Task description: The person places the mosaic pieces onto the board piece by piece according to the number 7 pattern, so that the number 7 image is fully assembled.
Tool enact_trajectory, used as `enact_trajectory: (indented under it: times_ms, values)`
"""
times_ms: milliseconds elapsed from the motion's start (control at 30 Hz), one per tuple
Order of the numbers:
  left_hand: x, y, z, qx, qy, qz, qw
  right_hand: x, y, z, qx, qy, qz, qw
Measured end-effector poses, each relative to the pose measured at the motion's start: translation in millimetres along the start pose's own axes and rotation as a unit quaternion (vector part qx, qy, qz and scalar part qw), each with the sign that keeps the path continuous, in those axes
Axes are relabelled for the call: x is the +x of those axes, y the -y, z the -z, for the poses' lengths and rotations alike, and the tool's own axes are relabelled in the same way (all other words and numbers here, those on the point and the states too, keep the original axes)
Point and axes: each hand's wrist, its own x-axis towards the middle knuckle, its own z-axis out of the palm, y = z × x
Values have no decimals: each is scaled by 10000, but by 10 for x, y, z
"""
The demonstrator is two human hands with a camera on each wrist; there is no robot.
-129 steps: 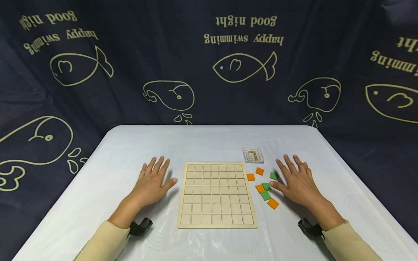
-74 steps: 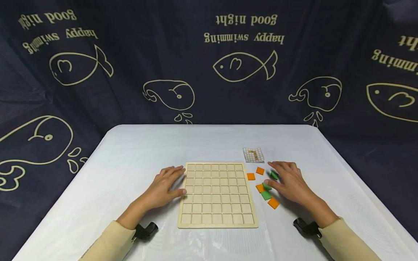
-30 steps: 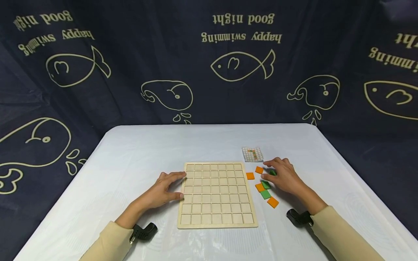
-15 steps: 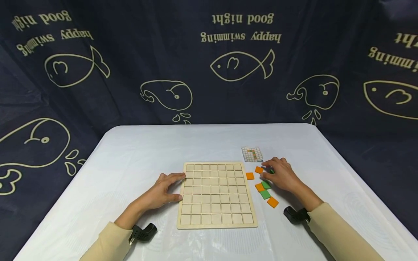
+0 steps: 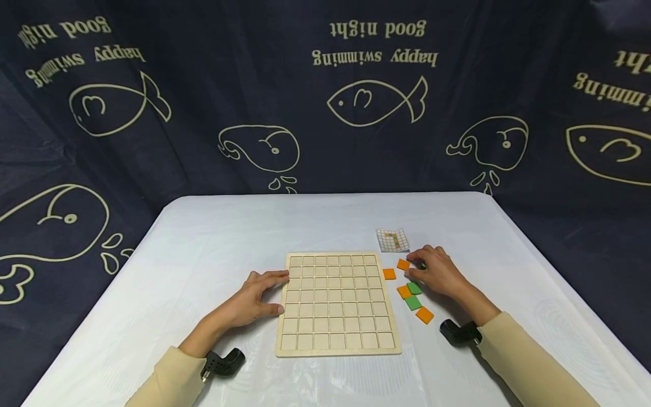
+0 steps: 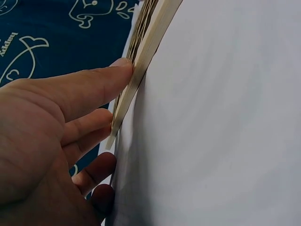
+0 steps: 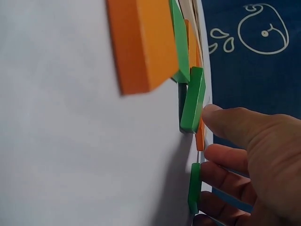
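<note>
A pale wooden grid board (image 5: 337,295) lies flat in the middle of the table in the head view. My left hand (image 5: 249,299) is at its left edge, thumb and fingers apart; in the left wrist view the thumb (image 6: 101,84) touches the board's rim (image 6: 146,52). Over the loose square tiles hovers my right hand (image 5: 437,274), its fingers slightly bent and apart from the thumb. Beneath it a green tile (image 5: 422,267) is mostly hidden; in the right wrist view, this green tile (image 7: 194,188) stands close to the fingers. An orange tile (image 5: 403,264) lies just left of the fingertips.
Another orange tile (image 5: 389,274) lies by the board's right edge. Nearer me, a green tile (image 5: 414,289) overlaps an orange tile (image 5: 404,292), beside a green tile (image 5: 413,303) and an orange tile (image 5: 424,315). A printed grid card (image 5: 393,240) lies behind. Dark patterned cloth (image 5: 325,158) hangs beyond.
My left hand has come in to the board's left edge. My right hand has moved left and away from me over the tiles, fingers drawing closer together. Board and tiles stay put.
</note>
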Motion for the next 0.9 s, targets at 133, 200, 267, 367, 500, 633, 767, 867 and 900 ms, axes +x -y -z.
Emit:
enact_trajectory:
  times_ms: [133,200,267,367,500,633,767,867,900]
  values:
    - [1,4,-3,4,-3,14,10000,8,-1,-10,7,-42,38,10000]
    - [1,5,-5,8,-27,26,10000,11,-4,-16,8,-65,54,10000]
    - [-1,7,-9,37,-38,17,10000,13,-6,-19,10,-86,77,9999]
    - [-2,10,-14,5,-29,52,10000,17,-6,-23,2,-101,100,9999]
    - [0,16,-17,-32,-8,28,10000,20,-8,-24,-34,-116,138,9998]
    - [3,23,-23,-53,-25,-17,10000,20,-9,-22,-48,-112,146,9998]
    - [8,41,-36,-63,-47,29,10000,24,-10,-22,-76,-117,120,9998]
    - [13,54,-47,-88,-70,50,9999,30,-15,-28,-91,-126,112,9998]
    - [15,57,-51,-103,-78,51,9999,31,-16,-30,-86,-127,121,9998]
